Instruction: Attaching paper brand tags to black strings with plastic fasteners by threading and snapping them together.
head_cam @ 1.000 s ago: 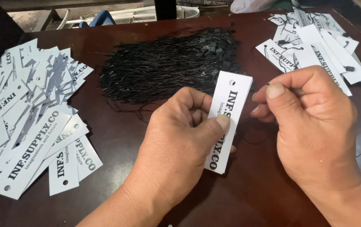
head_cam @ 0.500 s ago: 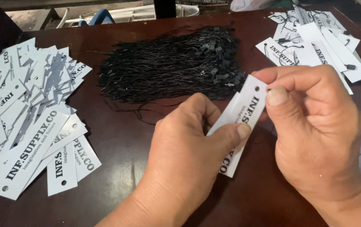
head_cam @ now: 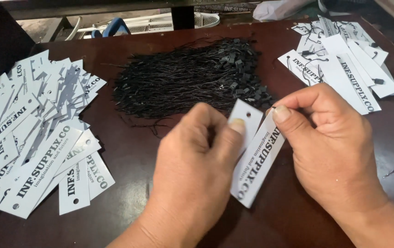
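**Head view: two hands hold a white card tag over a dark table**

Head camera, looking down. Nearest, the left hand and right hand meet over a dark brown table. Between them is a long white card tag with dark print and a small punched hole near its upper end. The left thumb presses on the upper end beside the hole, fingers curled closed behind it. The right thumb and forefinger pinch the tag's upper right edge; the other right fingers are folded in.

The tag's long axis runs diagonally, the holed end pointing up and away, the lower end pointing down towards the person. It looks thin, light and fairly stiff, likely to crease if bent, so the edges near the hole seem the best place to hold it.

To the left lies a spread pile of loose tags. Farther off, in the middle, sits a bundle of black strings with small black clasps. At far right is a stack of strung tags.
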